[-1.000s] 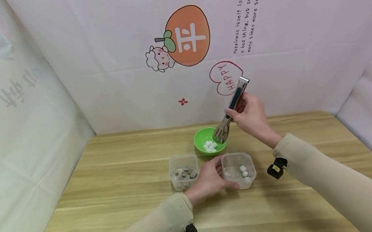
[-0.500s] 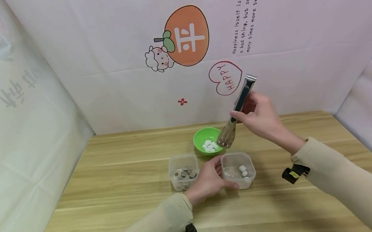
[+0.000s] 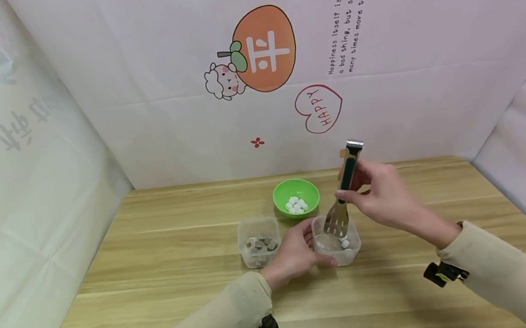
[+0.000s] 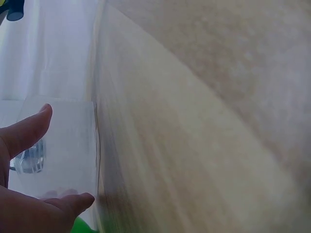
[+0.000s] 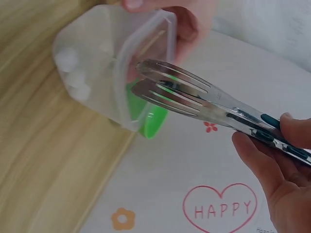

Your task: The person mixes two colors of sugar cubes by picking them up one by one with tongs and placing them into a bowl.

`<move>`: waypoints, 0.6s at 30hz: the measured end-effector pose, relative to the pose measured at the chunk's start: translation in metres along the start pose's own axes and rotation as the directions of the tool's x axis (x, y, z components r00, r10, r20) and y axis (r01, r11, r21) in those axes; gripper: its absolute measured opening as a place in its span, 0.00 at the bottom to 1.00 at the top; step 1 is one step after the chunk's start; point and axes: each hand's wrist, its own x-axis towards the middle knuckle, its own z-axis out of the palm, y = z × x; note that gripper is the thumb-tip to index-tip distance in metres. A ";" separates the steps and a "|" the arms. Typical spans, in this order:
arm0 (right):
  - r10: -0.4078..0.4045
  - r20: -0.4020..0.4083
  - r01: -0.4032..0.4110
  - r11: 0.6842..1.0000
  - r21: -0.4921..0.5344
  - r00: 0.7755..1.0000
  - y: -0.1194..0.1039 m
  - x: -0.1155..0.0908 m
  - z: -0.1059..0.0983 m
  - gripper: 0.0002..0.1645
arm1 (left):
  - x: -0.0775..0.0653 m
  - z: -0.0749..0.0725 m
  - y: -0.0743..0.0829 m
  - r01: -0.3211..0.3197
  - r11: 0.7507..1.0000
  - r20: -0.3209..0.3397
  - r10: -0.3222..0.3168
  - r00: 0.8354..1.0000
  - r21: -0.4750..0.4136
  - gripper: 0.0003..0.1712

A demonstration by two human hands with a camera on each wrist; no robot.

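Observation:
My left hand [image 3: 293, 256] grips a clear plastic container [image 3: 351, 256], thumb along the front wall and fingers at the back left side. A few small white rounded pieces [image 3: 345, 243] lie inside it at the right. With my right hand [image 3: 387, 196] I hold metal tongs [image 3: 348, 171] with dark grip inlays, thumb on one arm and fingers on the other. Their slotted heads point down over the container's opening; in the right wrist view the tips of the tongs [image 5: 170, 90] are slightly apart at the rim, with nothing between them.
Behind the container stands a green bowl [image 3: 279, 198] holding several white pieces. Left of my left hand sits a second clear container [image 3: 252, 263] with several small greyish cubes. A printed cloth wall [image 3: 188, 141] rises at the back of the wooden table [image 3: 163, 247].
My right hand has carried the tongs from over the green bowl towards me and down to the right container. My left hand stays on that container.

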 end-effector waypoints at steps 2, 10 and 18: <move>-0.011 0.006 0.011 1.000 -0.015 1.000 0.004 -0.004 0.003 0.33 | 0.000 0.000 0.000 0.006 1.000 -0.003 -0.006 1.000 0.011 0.59; -0.006 0.072 0.005 1.000 0.015 0.997 0.014 -0.013 0.013 0.18 | -0.001 -0.001 0.001 0.015 1.000 -0.005 -0.014 1.000 0.025 0.60; 0.002 0.102 -0.004 1.000 0.017 0.995 0.017 -0.018 0.019 0.18 | 0.001 -0.001 0.000 0.005 1.000 -0.001 -0.005 1.000 0.029 0.59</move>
